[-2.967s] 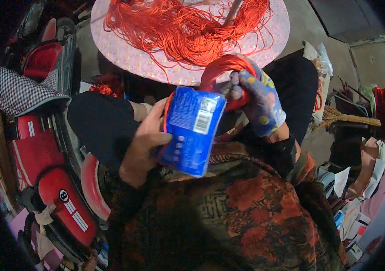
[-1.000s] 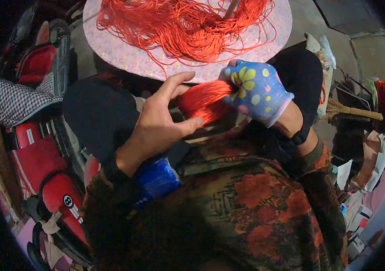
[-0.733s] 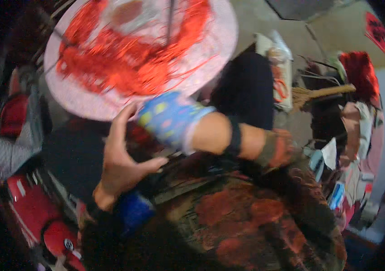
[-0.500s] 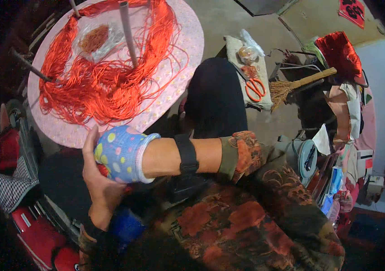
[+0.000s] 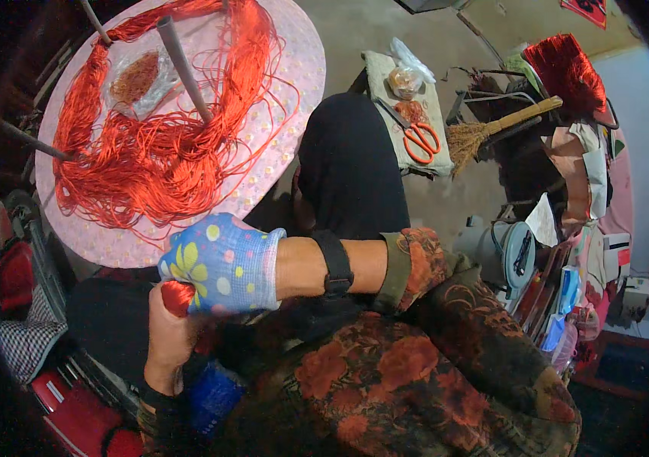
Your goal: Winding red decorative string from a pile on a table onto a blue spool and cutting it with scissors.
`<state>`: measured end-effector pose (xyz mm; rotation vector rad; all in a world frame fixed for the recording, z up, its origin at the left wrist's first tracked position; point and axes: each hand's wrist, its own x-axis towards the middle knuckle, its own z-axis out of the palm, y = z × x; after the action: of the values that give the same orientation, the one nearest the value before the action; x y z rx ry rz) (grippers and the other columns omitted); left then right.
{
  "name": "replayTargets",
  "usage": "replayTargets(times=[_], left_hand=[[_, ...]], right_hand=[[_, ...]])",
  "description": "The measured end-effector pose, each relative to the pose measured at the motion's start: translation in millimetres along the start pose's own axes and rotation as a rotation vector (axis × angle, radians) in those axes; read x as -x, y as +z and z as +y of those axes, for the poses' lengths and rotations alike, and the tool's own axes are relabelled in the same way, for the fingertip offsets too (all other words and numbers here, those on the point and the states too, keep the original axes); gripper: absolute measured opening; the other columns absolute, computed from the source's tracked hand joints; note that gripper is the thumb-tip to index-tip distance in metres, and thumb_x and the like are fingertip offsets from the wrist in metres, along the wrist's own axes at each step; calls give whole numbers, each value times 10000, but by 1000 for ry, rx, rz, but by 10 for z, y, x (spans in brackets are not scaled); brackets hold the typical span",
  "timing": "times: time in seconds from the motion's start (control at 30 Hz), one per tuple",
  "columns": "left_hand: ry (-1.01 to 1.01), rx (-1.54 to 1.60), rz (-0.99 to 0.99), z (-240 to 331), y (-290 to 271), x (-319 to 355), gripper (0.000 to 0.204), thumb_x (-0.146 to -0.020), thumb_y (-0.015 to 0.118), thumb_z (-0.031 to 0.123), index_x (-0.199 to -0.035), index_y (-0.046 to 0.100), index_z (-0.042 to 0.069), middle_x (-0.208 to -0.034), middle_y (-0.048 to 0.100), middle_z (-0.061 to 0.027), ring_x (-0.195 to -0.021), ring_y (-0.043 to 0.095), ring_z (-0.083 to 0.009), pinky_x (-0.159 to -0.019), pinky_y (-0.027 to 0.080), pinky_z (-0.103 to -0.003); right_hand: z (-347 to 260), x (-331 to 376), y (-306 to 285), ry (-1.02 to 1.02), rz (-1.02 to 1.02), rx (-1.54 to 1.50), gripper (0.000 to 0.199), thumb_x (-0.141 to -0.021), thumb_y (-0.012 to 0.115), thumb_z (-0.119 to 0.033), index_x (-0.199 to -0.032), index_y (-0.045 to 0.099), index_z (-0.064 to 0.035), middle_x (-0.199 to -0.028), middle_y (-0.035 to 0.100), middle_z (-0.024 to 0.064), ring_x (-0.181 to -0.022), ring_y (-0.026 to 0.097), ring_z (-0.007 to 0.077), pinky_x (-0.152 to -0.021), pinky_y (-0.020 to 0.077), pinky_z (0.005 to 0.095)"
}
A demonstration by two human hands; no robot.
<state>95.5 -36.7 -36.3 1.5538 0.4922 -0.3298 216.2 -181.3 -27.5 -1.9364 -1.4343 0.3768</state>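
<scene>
My left hand (image 5: 170, 327) is bare and curls closed around a small bundle of shiny red cord (image 5: 178, 297). Against it presses my right hand (image 5: 214, 263), in a blue knitted glove with dots and a yellow flower. Its fingers bend round the far side of the same bundle, mostly hidden. Just beyond both hands, a large skein of red cord (image 5: 149, 183) loops around upright metal rods (image 5: 185, 70) on a round pink patterned board (image 5: 294, 84). Loose strands trail toward my glove. Inside the loop lies a clear plastic bag (image 5: 144, 82) of reddish-brown small pieces.
Orange-handled scissors (image 5: 420, 143) and a plastic bag (image 5: 410, 72) rest on a cloth-covered stool (image 5: 387, 76) past my knee. A straw broom (image 5: 503, 135) leans beside it. Farther right are a shiny red bundle (image 5: 567, 72) and a lidded grey-blue bucket (image 5: 516, 263).
My left fingers have come down from the glove's far side into a fist, leaving the red bundle visible. My gloved hand has turned. The whole view has shifted slightly.
</scene>
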Motion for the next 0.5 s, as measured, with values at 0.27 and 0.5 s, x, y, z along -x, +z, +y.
replayTargets(times=[0.27,0.5], left_hand=[[123,-219,-65,6,105,-51,200,-687,644,-44,-881,647,6,-792,667,-39,-677,624,-127,-612,489,-271],[56,-318,-32,-57,132,-115,41,-783,656,20,-797,619,8,-670,621,-30,-594,608,-124,-553,464,-275]], right_hand=[[50,155,4,53,-105,-37,192,-688,662,-170,-836,592,-72,-821,623,149,-773,633,337,-644,514,436],[163,597,-401,57,246,-191,347,-791,682,-165,-1111,597,-59,-937,632,149,-864,636,331,-741,524,389]])
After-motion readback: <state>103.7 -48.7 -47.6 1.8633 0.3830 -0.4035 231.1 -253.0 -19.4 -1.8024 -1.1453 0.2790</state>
